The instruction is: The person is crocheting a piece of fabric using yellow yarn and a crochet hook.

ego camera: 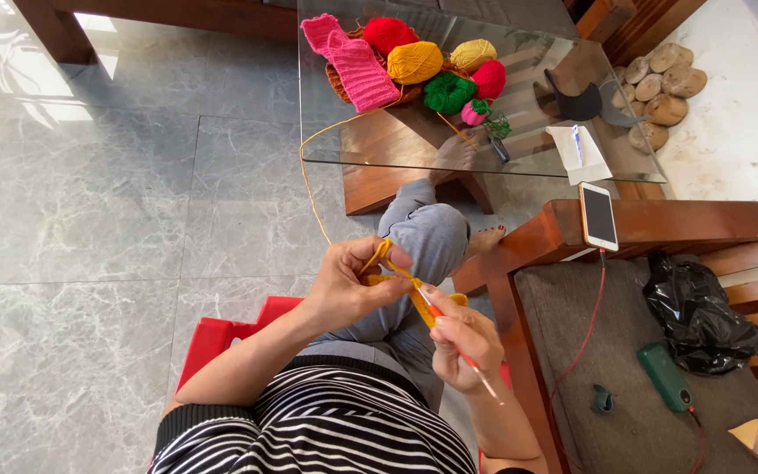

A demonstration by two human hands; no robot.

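My left hand (348, 281) pinches a small piece of orange-yellow crochet work (421, 298) and has the orange yarn strand (309, 189) looped over its fingers. My right hand (460, 341) grips a crochet hook (475, 369) with an orange and white handle, its tip in the crochet work. The strand runs up to an orange yarn ball (414, 61) on the glass table (396, 156). Both hands hover over my lap, above grey trousers (427, 235).
On the glass table lie several yarn balls in red (388, 33), yellow (473, 53) and green (447, 91), plus a pink knitted piece (361, 68). A phone (598, 216) rests on the wooden armrest at right; a black bag (699, 312) lies on the seat. I sit on a red stool (217, 338).
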